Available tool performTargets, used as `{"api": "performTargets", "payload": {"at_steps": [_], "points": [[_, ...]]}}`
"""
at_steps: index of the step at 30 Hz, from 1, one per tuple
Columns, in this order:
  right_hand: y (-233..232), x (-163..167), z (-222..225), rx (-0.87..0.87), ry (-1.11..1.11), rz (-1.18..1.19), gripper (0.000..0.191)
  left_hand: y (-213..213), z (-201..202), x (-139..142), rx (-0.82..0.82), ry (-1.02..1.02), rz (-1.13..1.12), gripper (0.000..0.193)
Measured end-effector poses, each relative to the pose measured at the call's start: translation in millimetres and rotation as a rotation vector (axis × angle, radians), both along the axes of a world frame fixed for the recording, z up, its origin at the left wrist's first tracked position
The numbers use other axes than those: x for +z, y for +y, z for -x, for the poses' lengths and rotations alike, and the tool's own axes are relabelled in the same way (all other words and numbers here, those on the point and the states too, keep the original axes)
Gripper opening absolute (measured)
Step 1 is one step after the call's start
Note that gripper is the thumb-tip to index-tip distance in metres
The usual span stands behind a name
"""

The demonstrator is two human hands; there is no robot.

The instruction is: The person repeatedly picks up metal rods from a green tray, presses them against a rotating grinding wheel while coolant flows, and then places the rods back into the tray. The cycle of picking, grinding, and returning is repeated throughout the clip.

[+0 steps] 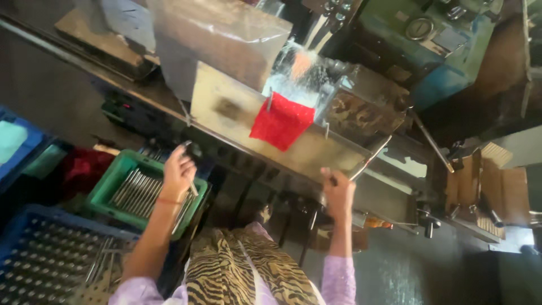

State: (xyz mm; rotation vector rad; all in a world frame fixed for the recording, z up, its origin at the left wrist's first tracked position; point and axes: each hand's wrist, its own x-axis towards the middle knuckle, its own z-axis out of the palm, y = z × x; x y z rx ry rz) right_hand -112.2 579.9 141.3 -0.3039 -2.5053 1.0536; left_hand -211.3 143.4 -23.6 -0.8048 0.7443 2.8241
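Dim workshop, tilted view. Steel machine housing (237,107) runs across the middle, one red cloth (282,121) hanging on its front edge, wet splash guard above it. Green-blue machine body (446,51) at the far right, dark floor below.

Left hand (179,172) is raised, fingers (183,155) curled shut around a dark knob (192,149) at the machine's front; a thin metal rod (193,189) pokes out below the palm. Right hand (337,195) is up too, fingers (327,178) closed narrow on the near end of a bent metal lever (370,158) that runs up and away from the fingertips.

Three crates: one green crate (110,186) just below the left fingers, holding a loose bundle of metal rods (135,195), too many and too blurred to count. One blue crate (34,226) further down past the wrist, with a perforated grid base and a few rods. Another blue crate (22,158) at the left edge, contents unclear.

Tiger-print clothing (248,271) sits between the forearms.
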Motion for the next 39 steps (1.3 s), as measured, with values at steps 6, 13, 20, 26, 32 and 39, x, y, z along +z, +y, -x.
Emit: {"api": "performTargets", "payload": {"at_steps": [6, 13, 20, 26, 32, 39], "points": [[145, 10, 83, -0.089, 0.177, -0.280, 0.032, 165, 113, 139, -0.611, 0.404, 0.406, 0.010], [384, 2, 151, -0.469, 0.102, -0.483, 0.045, 346, 270, 130, -0.657, 0.591, 0.119, 0.014], [501, -32, 169, -0.635, -0.211, -0.641, 0.050, 457, 432, 76, -0.267, 0.266, 0.175, 0.019], [511, -52, 183, -0.620, -0.298, -0.517, 0.055, 472, 474, 82, -0.202, 0.120, 0.300, 0.019], [511, -60, 195, -0.707, -0.273, -0.567, 0.051, 474, 495, 72, -0.205, 0.083, 0.328, 0.020], [509, -64, 201, -0.765, -0.173, -0.621, 0.052, 471, 508, 52, -0.200, 0.068, 0.337, 0.021]]}}
